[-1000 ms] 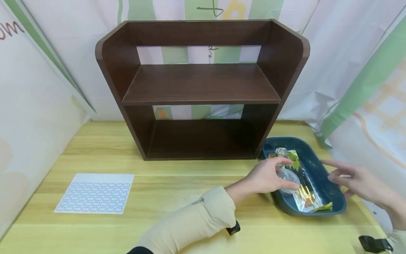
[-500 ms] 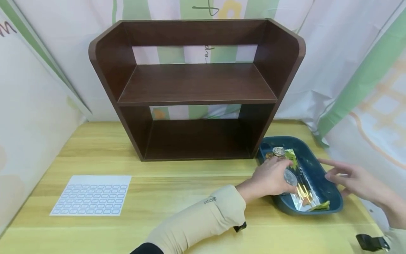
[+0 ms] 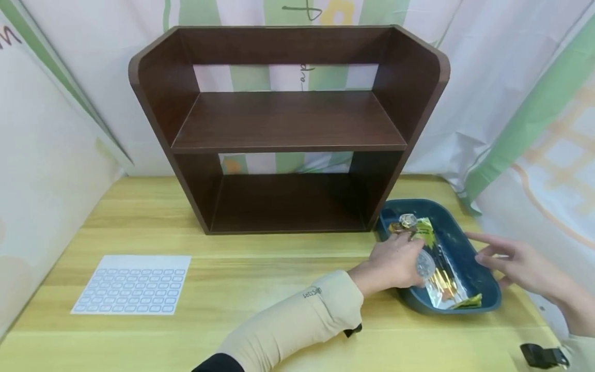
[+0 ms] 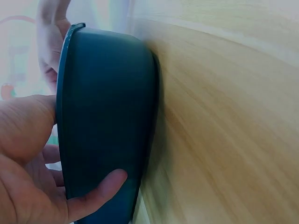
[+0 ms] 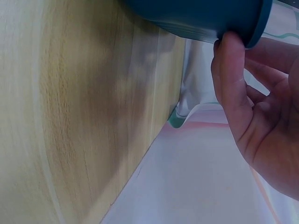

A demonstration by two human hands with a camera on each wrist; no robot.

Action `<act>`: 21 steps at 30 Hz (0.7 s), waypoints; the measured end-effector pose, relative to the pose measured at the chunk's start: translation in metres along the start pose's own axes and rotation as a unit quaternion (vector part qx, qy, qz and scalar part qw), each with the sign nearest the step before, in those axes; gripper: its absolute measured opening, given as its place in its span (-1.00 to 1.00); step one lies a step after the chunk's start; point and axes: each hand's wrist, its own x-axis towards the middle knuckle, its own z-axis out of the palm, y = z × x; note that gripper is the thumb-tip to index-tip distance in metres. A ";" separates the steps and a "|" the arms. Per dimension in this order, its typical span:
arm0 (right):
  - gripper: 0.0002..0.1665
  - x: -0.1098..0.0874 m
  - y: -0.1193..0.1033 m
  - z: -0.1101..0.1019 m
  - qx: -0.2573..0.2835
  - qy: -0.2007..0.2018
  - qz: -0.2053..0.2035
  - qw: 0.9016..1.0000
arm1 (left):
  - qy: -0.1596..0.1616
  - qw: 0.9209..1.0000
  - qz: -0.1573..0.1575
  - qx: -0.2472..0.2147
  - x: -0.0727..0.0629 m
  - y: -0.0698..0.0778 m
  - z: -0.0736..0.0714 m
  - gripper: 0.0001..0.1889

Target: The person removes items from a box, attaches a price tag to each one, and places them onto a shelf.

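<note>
A dark blue plastic basin (image 3: 479, 268) stands on the table to the right of the shelf. My left hand (image 3: 395, 261) reaches over its near-left rim. In the left wrist view, the thumb goes over the rim while one finger (image 4: 105, 189) stays outside against the wall. Beside that hand, inside the basin, is a clear round plastic piece (image 3: 425, 265); the hidden fingertips leave it unclear whether they hold it. A shiny packet of dark, gold-ended sticks (image 3: 443, 276) lies alongside. My right hand (image 3: 516, 263) pinches the basin's right rim, with fingers on both sides.
A dark brown two-tier shelf (image 3: 288, 121) stands behind, its right side close to the basin. On the left of the table (image 3: 232, 294) lies a white sheet (image 3: 132, 284) printed with small blue boxes. Another clear, faceted piece (image 3: 408, 220) sits at the basin's far end.
My left hand has drawn back slightly from the clear round piece, its thumb no longer reaching across it. That piece sits slightly further right within the basin. The right hand stays on the rim.
</note>
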 end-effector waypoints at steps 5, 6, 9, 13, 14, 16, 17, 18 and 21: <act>-0.31 -0.002 0.002 0.000 0.003 0.003 0.003 1.000 | -0.011 1.000 0.004 0.008 0.005 0.001 -0.001 -0.23; -0.31 -0.002 0.002 -0.001 0.003 0.003 0.004 1.000 | -0.013 1.000 0.004 0.008 0.006 0.002 -0.001 -0.24; -0.30 -0.003 0.003 -0.003 -0.002 0.010 0.012 1.000 | -0.017 1.000 0.003 0.009 0.009 0.005 -0.003 -0.28; -0.30 -0.003 0.001 -0.002 -0.016 0.013 0.018 1.000 | -0.012 1.000 0.007 0.005 0.009 0.003 -0.004 -0.28; -0.29 -0.003 0.001 -0.001 -0.018 0.012 0.021 1.000 | -0.010 1.000 0.009 0.004 0.008 0.002 -0.004 -0.28; -0.29 -0.002 0.000 -0.001 -0.015 0.009 0.022 1.000 | -0.008 1.000 0.011 0.000 0.007 0.000 -0.004 -0.27; -0.29 -0.001 0.000 0.000 -0.011 0.007 0.022 1.000 | -0.009 1.000 0.012 -0.001 0.007 -0.001 -0.003 -0.26; -0.29 0.000 0.000 0.000 -0.006 0.005 0.023 1.000 | -0.010 1.000 0.013 -0.003 0.006 -0.002 -0.003 -0.25; -0.29 0.003 0.000 0.002 0.002 -0.002 0.024 1.000 | -0.006 1.000 0.022 -0.005 0.003 -0.005 -0.002 -0.20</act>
